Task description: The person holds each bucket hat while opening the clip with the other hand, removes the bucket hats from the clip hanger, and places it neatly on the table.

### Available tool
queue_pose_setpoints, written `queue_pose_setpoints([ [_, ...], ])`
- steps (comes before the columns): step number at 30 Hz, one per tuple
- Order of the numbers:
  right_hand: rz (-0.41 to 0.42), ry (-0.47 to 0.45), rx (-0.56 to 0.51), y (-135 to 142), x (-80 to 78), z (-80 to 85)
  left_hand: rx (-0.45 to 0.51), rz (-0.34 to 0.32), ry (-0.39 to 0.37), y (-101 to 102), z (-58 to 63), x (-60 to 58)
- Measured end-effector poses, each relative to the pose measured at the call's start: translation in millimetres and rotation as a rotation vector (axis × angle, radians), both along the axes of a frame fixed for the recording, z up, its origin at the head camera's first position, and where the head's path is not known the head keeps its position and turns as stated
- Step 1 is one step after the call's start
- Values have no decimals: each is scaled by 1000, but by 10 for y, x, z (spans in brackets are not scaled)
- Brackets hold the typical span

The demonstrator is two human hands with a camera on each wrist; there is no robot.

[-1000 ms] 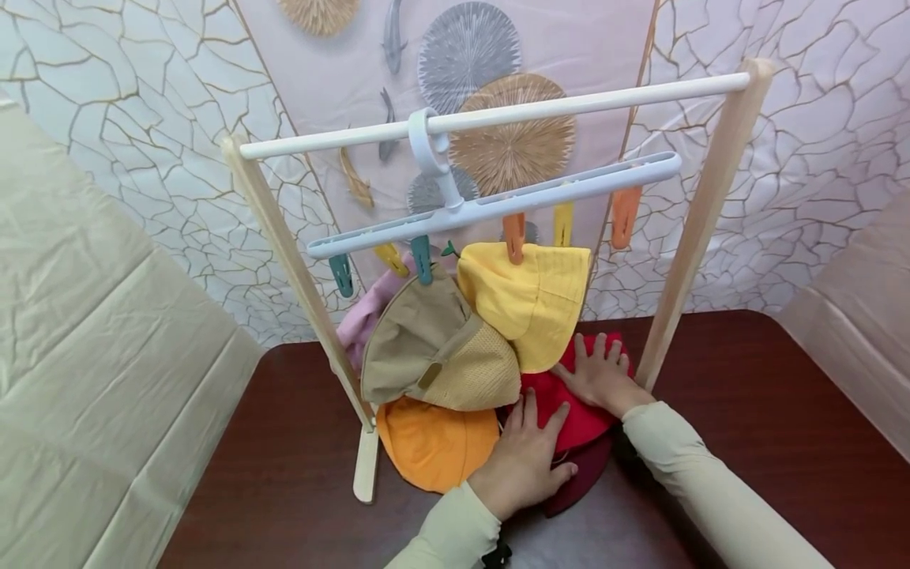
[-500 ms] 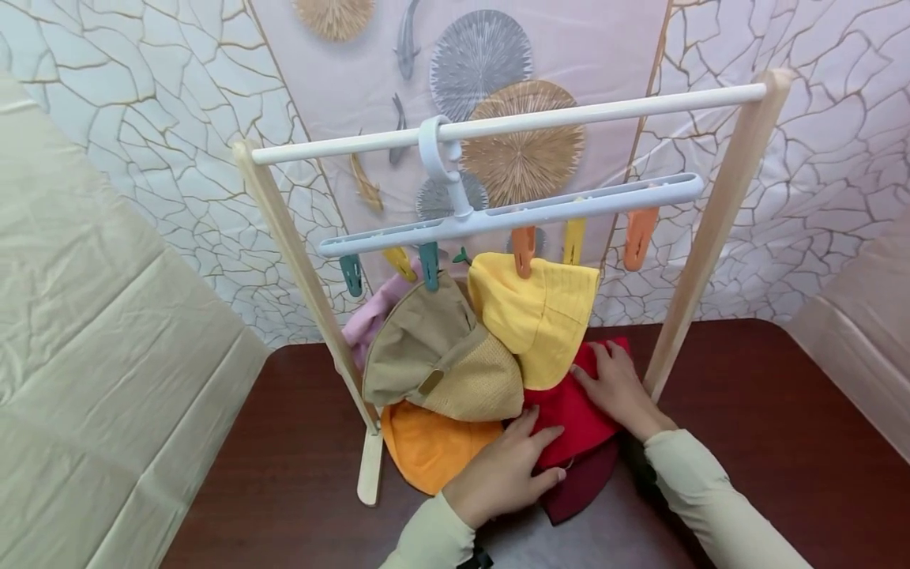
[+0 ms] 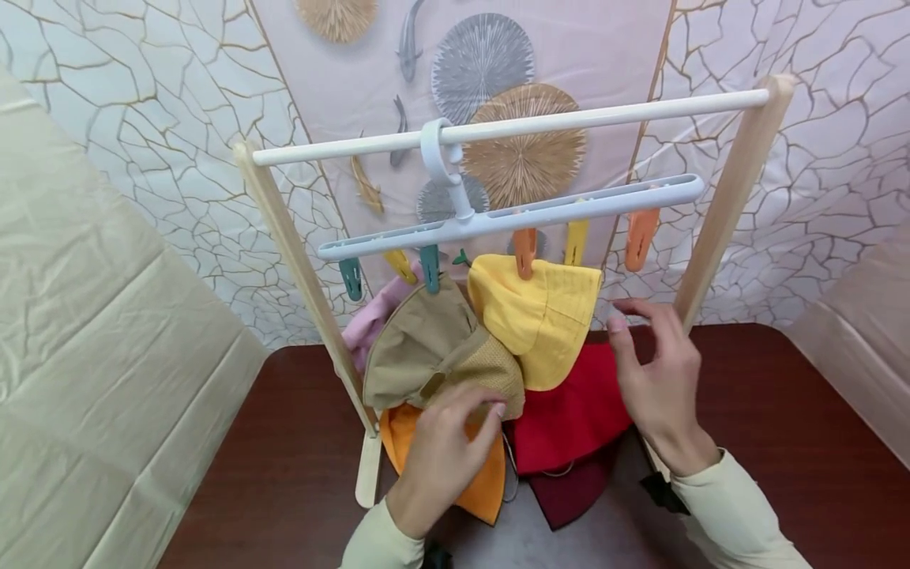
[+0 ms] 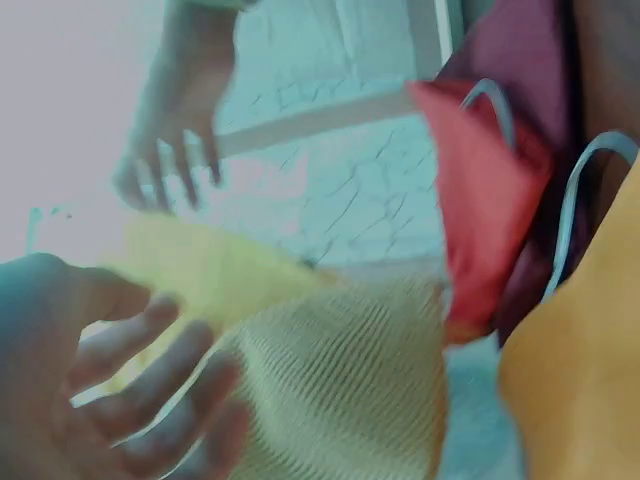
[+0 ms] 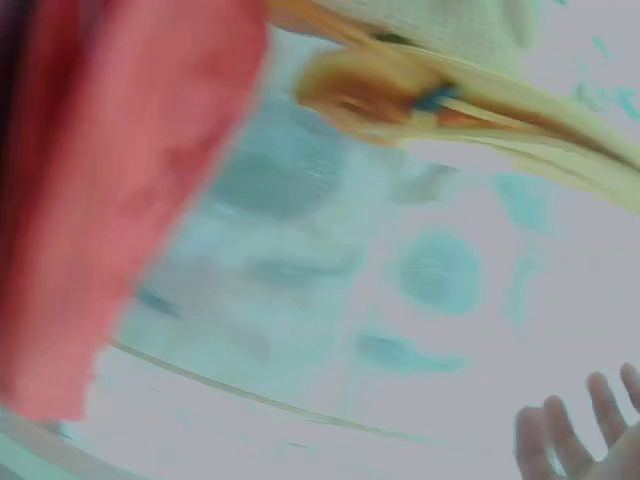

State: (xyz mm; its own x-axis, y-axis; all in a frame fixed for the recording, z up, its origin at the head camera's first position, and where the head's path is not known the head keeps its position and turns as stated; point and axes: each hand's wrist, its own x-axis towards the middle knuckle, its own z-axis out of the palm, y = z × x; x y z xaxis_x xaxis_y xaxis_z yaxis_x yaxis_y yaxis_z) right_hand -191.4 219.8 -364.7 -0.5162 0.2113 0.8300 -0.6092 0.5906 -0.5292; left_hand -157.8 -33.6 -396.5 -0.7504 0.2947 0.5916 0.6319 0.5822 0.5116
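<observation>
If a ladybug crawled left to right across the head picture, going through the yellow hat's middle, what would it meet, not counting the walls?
Left rack post, lavender cloth, khaki hat, yellow hat, right hand.

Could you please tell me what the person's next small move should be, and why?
Probably bring the right grip to the near edge of the yellow hat and take hold: it hovers close beside that edge, appears to hold nothing, and the hat hangs by an orange clip at its top.
</observation>
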Motion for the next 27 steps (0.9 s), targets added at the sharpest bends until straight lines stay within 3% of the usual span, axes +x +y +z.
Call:
queue_pose_setpoints([
  [4,-35,300,-10,-144,105,306,94,92,179,-139,175,-96],
  [8,-69,413,154,-244,156,587,123,199,287,-284,353,-247],
  [12,-87,344,469,-255,142,809,115,298,281,-416,467,-379],
  [17,-201,243,767,-327,45,1003,90,348,210,-517,528,-529],
  [23,-329,167,758,-428,-31,1037,87,362,88,-579,576,-683],
  [27,-372,119,724,-413,-46,1036,92,405,62,-630,596,-741],
])
